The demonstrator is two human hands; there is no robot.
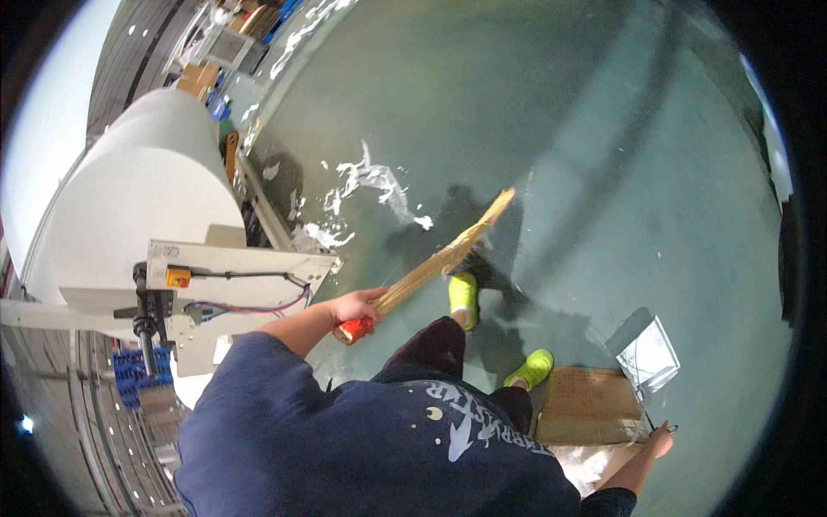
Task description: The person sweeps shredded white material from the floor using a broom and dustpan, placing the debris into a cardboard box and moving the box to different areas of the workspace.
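Note:
My left hand [357, 308] is wrapped round a straw broom [435, 267] near its red-bound end. The broom slants away over the floor, its tip up and to the right, past my yellow-green left shoe [463, 300]. At the lower right, my right hand [661, 441] is closed round the thin dark handle of a pale dustpan [652, 358]. The dustpan lies beyond a brown cardboard box [590, 405]; whether the two touch I cannot tell. White paper scraps [379, 179] are scattered on the floor, apart from the broom.
A huge white roll [155, 194] sits in a machine at the left. Its light side plate [250, 289] carries cables and an orange switch [177, 277], close by my left arm. More white scraps [320, 234] lie along the machine's foot. Boxes [198, 79] stand at the far left.

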